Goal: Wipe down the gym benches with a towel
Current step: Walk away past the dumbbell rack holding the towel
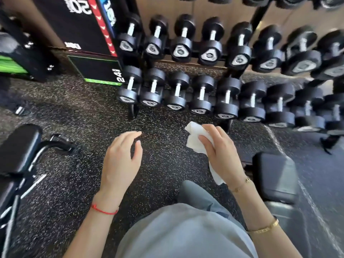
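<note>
Fingers of the right hand are clutching a crumpled towel, the left hand is hanging relaxed, neither touching a desk, so loose corners risk dragging on the floor.

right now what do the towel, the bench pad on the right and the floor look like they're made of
Towel: thin white paper or light cloth, by its crumpled folds; the right hand holds it.
Bench pad: black vinyl or leather-like cover, smooth with a soft sheen, probably padded.
Floor: looks like black rubber with pale flecks, matte and grainy.
</note>
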### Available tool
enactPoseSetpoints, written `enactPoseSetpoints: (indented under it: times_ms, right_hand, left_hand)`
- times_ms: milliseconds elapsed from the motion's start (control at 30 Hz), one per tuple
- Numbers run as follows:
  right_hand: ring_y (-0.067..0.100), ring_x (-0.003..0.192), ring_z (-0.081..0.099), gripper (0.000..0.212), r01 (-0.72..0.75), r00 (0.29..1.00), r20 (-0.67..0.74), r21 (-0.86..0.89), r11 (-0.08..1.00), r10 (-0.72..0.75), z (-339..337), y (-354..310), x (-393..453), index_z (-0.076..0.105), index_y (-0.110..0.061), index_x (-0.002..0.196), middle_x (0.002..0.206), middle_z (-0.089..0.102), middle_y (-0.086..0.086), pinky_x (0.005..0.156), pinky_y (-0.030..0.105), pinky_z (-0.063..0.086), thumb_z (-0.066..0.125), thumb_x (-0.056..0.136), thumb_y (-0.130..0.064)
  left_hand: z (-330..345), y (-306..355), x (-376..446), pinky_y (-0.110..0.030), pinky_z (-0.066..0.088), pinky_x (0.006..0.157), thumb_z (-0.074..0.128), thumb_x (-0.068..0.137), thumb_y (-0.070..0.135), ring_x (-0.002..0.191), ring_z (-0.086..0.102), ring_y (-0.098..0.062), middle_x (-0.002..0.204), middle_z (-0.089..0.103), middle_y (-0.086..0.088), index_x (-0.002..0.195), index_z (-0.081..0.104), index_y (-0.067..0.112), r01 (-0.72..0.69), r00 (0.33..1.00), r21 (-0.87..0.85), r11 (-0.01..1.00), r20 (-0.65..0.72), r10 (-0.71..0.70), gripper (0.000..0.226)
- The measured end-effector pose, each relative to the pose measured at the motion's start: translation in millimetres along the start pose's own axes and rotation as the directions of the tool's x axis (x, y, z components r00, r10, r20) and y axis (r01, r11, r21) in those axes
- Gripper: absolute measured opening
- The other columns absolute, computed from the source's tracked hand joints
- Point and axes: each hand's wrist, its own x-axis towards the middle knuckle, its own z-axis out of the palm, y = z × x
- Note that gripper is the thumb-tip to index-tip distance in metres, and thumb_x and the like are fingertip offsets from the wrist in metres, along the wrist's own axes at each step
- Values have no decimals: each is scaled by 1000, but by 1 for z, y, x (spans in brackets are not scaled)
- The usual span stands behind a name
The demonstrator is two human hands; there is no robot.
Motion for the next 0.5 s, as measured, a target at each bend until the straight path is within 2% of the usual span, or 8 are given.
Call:
enactPoseSetpoints:
  times_ms: [233,400,500]
  right_hand:
    - [28,96,60,30,127,986,105,18,992,-129,48,-13,132,57,-9,125,111,62,7,84,44,50,51,102,-28]
    - [31,97,61,31,209,962,172,43,977,-213,81,-30,250,57,-8,126,112,62,9,86,45,49,51,102,-27]
    - [29,100,60,32,266,935,224,67,962,-274,97,-45,322,56,-9,128,114,61,8,86,45,49,50,102,-28]
  left_hand:
    - [-2,-54,80,-34,48,101,50,98,20,113,61,-17,123,66,1,124,64,15,188,979,9,982,-85,-187,30]
    - [-6,-87,162,-36,50,100,52,97,18,111,62,-18,121,67,1,122,65,16,302,940,15,953,-172,-295,28]
    - [-13,-102,211,-32,47,102,51,97,21,113,61,-15,123,66,3,123,64,18,364,910,17,931,-222,-351,29]
